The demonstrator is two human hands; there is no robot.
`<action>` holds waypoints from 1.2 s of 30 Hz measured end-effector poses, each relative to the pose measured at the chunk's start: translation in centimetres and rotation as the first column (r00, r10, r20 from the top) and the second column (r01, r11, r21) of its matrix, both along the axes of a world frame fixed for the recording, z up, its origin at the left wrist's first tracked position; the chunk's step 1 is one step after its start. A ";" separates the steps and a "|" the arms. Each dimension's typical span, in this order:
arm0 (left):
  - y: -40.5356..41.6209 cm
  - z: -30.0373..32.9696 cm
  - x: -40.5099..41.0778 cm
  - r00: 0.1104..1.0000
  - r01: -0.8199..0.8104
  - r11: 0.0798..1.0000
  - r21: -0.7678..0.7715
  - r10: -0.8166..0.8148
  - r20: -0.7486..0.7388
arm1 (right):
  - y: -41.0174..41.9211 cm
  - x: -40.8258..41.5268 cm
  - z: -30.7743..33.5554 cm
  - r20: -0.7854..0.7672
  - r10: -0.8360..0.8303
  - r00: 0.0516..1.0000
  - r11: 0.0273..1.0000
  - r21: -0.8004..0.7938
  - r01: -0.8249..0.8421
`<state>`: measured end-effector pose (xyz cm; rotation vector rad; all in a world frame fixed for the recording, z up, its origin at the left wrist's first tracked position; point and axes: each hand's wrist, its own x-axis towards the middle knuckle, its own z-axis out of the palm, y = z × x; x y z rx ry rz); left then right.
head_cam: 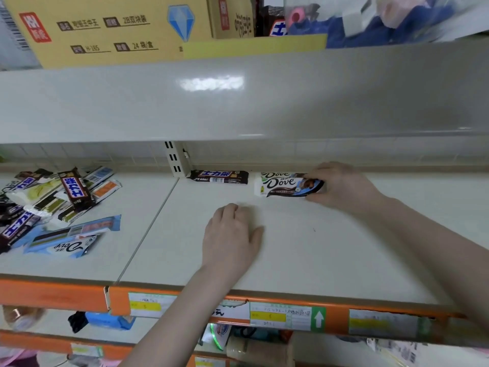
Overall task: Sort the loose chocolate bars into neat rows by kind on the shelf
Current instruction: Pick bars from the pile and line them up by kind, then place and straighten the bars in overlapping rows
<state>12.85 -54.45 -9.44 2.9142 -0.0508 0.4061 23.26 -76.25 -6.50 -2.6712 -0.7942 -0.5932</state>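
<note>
right hand (341, 186) grips a dove bar (284, 185) at the back of the shelf (330, 247), beside a dark bar (219, 176). left hand (232, 234) rests flat, holding nothing. loose bars (55, 207) lie at the left.

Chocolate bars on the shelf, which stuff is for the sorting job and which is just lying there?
For the job: loose pile, dark bar, Dove bars gripped by the right hand, left hand.
Just there: cardboard box, price labels.

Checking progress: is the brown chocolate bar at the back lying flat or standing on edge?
Flat. The brown chocolate bar lies label-up on the shelf against the back wall, beside the Dove bars.
</note>
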 end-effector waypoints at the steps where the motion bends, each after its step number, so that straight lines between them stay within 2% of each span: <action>1: 0.2 -0.4 -0.1 1.000 0.010 1.000 0.026 -0.009 -0.029 | 0.1 0.4 -0.1 -0.025 -0.003 1.000 1.000 -0.007 0.003; 4: 0.4 -0.7 -0.5 0.996 0.012 1.000 0.027 -0.010 -0.086 | 0.7 1.4 -0.6 -0.098 0.013 0.995 1.000 -0.017 -0.015; 12: 0.5 -0.9 -0.7 1.000 -0.016 0.998 0.054 0.016 -0.009 | 1.2 3.0 -1.2 -0.152 -0.003 0.988 0.999 -0.039 -0.003; 19: 0.5 -0.6 -0.7 0.995 -0.024 0.999 0.045 0.029 -0.099 | 1.0 2.7 -1.7 -0.196 -0.056 0.979 0.998 -0.030 0.051; 22: 0.6 -0.7 -0.7 0.995 -0.025 1.000 0.013 0.026 -0.092 | 1.1 2.3 -1.9 -0.196 -0.085 0.977 0.996 -0.040 0.079; 25: 0.7 -0.5 -1.0 0.993 -0.002 0.999 -0.041 -0.003 -0.121 | 1.4 1.1 -1.7 -0.218 -0.106 0.970 0.993 0.034 0.116; 29: 2.1 0.0 -1.9 0.998 -0.070 0.995 -0.068 0.069 -0.011 | 3.2 -2.0 -0.9 -0.217 -0.143 0.966 0.977 0.125 0.172; 34: 5.3 0.5 -3.4 0.974 -0.223 0.973 -0.057 0.224 0.013 | 6.3 -6.6 -1.0 -0.270 -0.085 0.959 0.995 0.035 0.098; 36: 6.9 0.7 -4.3 0.971 -0.237 0.970 -0.056 0.238 0.026 | 7.9 -8.2 -1.0 -0.293 -0.086 0.952 0.995 0.015 0.095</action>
